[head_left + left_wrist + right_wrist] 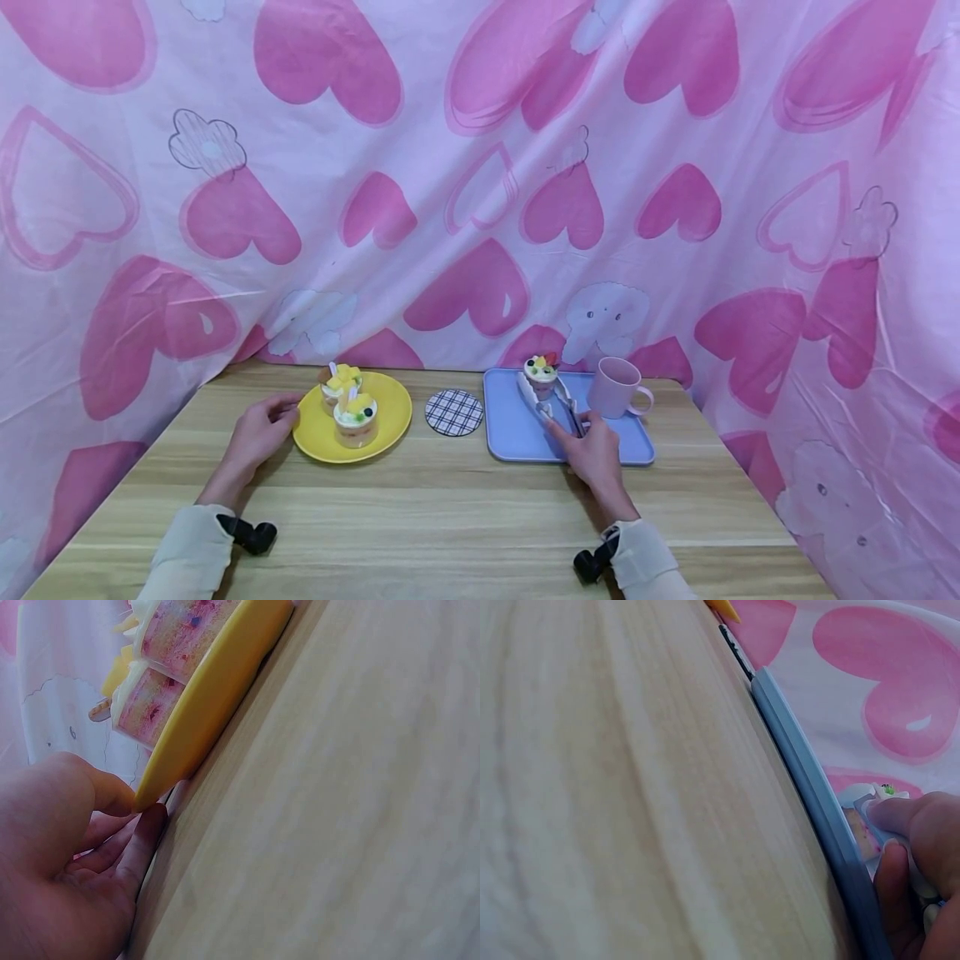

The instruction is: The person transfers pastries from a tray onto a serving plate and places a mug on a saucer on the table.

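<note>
In the head view, my left hand (262,429) pinches the left rim of a yellow plate (396,412). The left wrist view shows the thumb on one side of the rim (199,724) and the fingers under it. Two dessert cups stand on that plate, a front one (356,427) and one behind (345,380), both topped with cream and fruit. My right hand (597,457) grips white-tipped tongs (534,400), whose arms reach either side of a third dessert cup (541,373) over the blue tray (510,443). Whether the cup touches the tray is unclear.
A pink mug (615,388) stands at the tray's right side. Between plate and tray lies a round checked coaster (453,413). The wooden table (420,525) is bounded at the back and sides by a pink heart-patterned curtain (465,200).
</note>
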`<control>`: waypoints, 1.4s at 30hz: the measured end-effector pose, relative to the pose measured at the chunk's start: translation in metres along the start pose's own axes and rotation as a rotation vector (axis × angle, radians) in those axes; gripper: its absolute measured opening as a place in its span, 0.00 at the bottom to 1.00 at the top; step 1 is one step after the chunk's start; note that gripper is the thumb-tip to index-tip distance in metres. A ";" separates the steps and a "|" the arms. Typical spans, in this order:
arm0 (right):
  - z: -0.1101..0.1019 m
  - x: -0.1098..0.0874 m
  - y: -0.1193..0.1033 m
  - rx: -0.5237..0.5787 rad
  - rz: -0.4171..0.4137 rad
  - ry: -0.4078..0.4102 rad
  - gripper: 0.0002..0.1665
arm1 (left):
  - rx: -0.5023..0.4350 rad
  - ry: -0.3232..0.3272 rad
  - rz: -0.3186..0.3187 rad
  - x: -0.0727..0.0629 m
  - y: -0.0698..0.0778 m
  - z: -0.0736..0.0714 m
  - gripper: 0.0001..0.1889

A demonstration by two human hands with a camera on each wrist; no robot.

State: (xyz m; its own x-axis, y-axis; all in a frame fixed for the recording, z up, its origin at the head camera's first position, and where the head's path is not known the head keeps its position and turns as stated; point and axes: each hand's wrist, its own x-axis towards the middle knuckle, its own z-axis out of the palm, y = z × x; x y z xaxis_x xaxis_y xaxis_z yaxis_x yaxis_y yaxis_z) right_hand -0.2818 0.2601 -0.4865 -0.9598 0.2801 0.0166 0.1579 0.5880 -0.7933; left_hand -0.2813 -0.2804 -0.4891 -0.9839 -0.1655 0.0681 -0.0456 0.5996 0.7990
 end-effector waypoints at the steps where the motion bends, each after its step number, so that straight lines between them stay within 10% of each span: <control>1: 0.000 0.000 0.000 -0.002 -0.004 0.001 0.44 | 0.002 0.001 0.000 0.000 0.000 0.000 0.25; 42: 0.009 -0.007 -0.006 -0.111 -0.231 0.025 0.40 | -0.008 -0.013 0.014 0.001 0.000 -0.001 0.25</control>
State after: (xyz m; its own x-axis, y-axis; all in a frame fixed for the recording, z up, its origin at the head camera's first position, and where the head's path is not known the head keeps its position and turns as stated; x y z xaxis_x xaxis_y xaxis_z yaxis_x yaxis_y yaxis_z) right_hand -0.2784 0.2477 -0.4879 -0.9675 0.1471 0.2057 -0.0386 0.7180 -0.6949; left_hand -0.2818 -0.2810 -0.4881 -0.9865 -0.1472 0.0717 -0.0304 0.5951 0.8030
